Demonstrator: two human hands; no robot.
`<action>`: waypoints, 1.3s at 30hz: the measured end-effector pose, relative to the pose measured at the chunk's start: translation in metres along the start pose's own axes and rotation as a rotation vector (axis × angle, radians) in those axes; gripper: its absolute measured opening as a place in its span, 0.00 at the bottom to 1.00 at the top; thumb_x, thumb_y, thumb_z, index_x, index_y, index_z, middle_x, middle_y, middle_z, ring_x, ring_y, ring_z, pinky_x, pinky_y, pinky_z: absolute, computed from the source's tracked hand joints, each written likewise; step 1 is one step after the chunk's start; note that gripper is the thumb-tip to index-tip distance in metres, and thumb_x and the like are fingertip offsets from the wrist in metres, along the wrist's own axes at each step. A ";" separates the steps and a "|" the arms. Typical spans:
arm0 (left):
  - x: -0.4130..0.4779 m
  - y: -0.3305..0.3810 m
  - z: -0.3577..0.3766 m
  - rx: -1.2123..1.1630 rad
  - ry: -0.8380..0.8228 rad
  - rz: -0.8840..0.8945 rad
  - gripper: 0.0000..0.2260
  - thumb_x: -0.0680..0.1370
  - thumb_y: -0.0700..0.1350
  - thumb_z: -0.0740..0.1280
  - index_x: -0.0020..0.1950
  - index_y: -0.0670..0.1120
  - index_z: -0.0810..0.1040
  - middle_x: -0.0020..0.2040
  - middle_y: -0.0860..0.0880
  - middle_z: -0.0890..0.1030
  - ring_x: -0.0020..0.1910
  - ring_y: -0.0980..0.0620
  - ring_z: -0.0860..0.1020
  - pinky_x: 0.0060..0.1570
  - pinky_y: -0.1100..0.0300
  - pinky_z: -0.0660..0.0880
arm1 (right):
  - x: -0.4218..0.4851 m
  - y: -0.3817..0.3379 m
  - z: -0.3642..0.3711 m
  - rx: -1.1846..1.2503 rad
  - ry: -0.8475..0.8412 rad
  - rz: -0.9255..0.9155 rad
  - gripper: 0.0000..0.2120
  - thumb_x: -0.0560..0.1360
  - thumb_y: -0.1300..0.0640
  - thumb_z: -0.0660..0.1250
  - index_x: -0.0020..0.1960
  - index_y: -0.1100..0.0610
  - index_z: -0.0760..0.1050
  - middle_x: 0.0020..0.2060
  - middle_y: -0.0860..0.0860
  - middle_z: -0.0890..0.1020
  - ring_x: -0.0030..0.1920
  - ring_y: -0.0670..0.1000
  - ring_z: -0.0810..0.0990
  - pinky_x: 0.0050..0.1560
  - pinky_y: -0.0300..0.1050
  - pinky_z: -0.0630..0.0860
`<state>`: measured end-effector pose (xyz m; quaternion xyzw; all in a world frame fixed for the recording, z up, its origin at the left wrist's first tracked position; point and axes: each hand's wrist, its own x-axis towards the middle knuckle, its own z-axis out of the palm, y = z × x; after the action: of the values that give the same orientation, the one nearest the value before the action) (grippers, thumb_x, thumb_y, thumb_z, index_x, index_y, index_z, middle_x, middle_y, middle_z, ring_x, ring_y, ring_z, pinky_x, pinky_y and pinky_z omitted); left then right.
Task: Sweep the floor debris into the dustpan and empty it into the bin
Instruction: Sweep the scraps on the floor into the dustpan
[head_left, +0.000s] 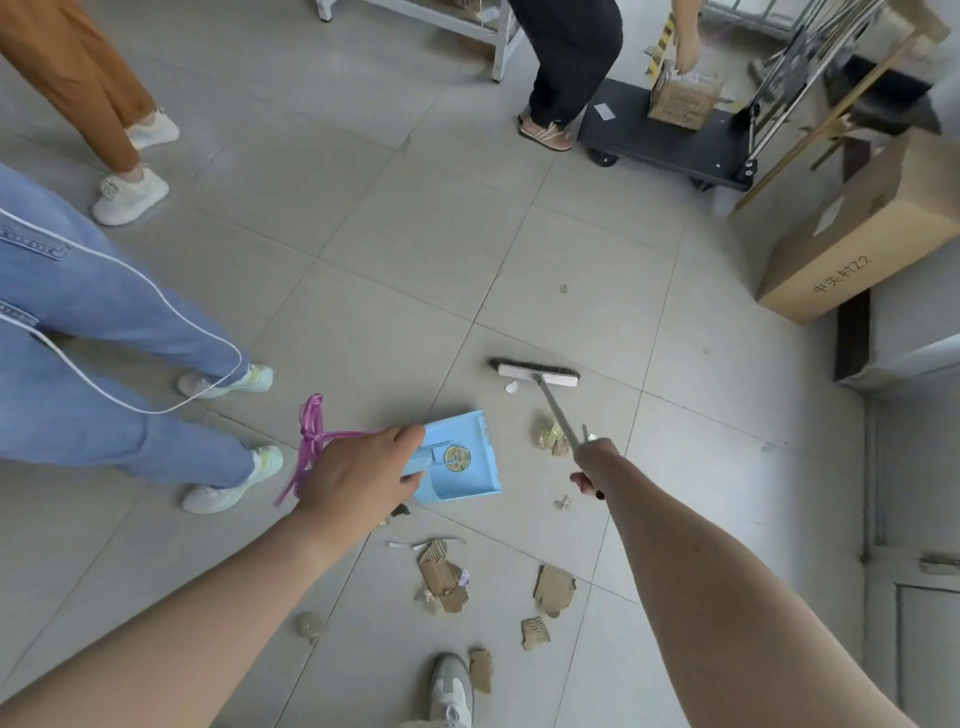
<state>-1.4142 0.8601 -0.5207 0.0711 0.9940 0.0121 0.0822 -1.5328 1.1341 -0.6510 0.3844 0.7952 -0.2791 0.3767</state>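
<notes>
Ahead, both arms outstretched: left hand (358, 467) tight around dustpan (470, 486) handle, right hand (589, 470) apparently around broom (537, 375).

Dustpan (467, 480) handle hidden under left hand (358, 473), right hand (589, 470) gripping broom (537, 375) mostly behind its wrist, sticker (457, 457) text unreadable

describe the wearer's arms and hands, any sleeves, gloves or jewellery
The left arm and right arm are bare to the frame edge, with no sleeve in view. The left hand and right hand wear no gloves, and no watch, bracelet or ring shows on either.
</notes>
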 end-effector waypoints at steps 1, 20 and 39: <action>0.000 0.000 0.000 0.016 -0.001 0.004 0.08 0.75 0.53 0.64 0.47 0.50 0.68 0.39 0.51 0.78 0.31 0.47 0.76 0.26 0.60 0.62 | 0.002 0.013 0.002 -0.014 0.017 -0.006 0.17 0.80 0.64 0.52 0.66 0.64 0.69 0.32 0.60 0.75 0.27 0.52 0.70 0.27 0.41 0.65; -0.147 -0.045 0.016 0.084 0.130 0.236 0.08 0.75 0.50 0.66 0.47 0.46 0.72 0.37 0.50 0.79 0.29 0.44 0.77 0.23 0.59 0.61 | -0.145 0.235 0.158 0.108 -0.073 0.310 0.09 0.77 0.59 0.49 0.43 0.59 0.67 0.19 0.51 0.64 0.16 0.44 0.60 0.25 0.34 0.61; -0.384 -0.046 0.026 0.091 0.228 0.267 0.11 0.68 0.44 0.75 0.41 0.42 0.74 0.30 0.46 0.77 0.22 0.46 0.74 0.23 0.66 0.48 | -0.294 0.404 0.291 0.135 -0.114 0.242 0.07 0.73 0.61 0.47 0.41 0.59 0.63 0.16 0.50 0.65 0.17 0.45 0.59 0.27 0.34 0.58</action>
<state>-1.0411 0.7598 -0.4854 0.2042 0.9781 -0.0141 -0.0364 -0.9654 1.0238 -0.6371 0.4856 0.6997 -0.3059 0.4256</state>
